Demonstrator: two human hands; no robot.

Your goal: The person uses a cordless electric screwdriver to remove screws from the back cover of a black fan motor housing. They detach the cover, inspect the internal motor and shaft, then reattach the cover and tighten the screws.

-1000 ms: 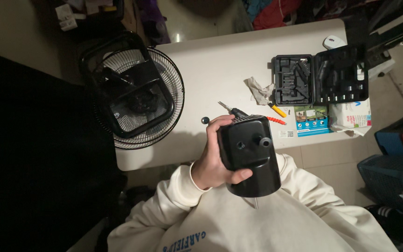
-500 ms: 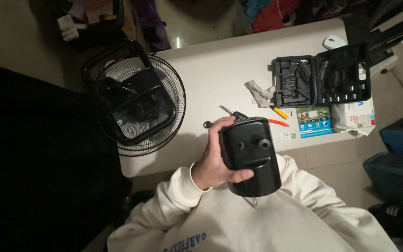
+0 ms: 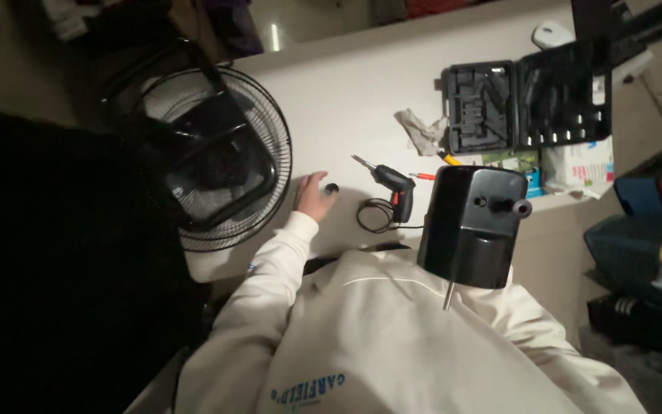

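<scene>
Small black knob [image 3: 332, 188] lies on the white table, just right of the wire fan guard, with the left hand [image 3: 312, 196] stretched out flat beside it, fingertips touching or almost touching it. Black boxy fan motor housing [image 3: 473, 226] is held up close to the chest at the right, tilted, glossy plastic, with a short stubby black shaft sticking out of its upper face to the right and a thin metal rod pointing down from its lower edge. What grips the housing is hidden behind it.
</scene>
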